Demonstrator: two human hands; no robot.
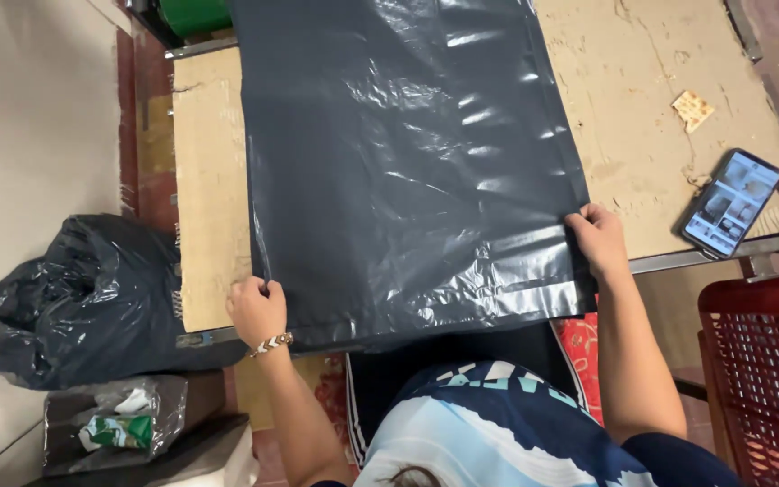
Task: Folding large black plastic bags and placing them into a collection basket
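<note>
Head view, looking down on a worktable. A large dark grey plastic bag (407, 162) lies flat on the table (633, 81), whose top is covered with worn, scuffed cardboard; the bag spans most of the table's middle and its near edge hangs slightly over the front rim. The left hand (257, 309), wearing a beaded bracelet (272, 343) at the wrist, pinches the bag's near left corner, fingers curled onto the plastic. The right hand (595, 236) grips the bag's right edge near its lower corner, fingers folded over the film. A paler band runs across the bag between the two hands. On the bare cardboard to the right of the bag lie a square cracker (693, 109) and, nearer the front rim, a phone (732, 202) with its screen lit; both are well apart from the bag. Left of the table, on the floor, sits a filled black sack (83, 298), with a clear bag of scraps (119, 424) in front of it. A red crate (764, 379) stands at lower right. The person's blue and white patterned shirt (489, 424) fills the bottom centre.
</note>
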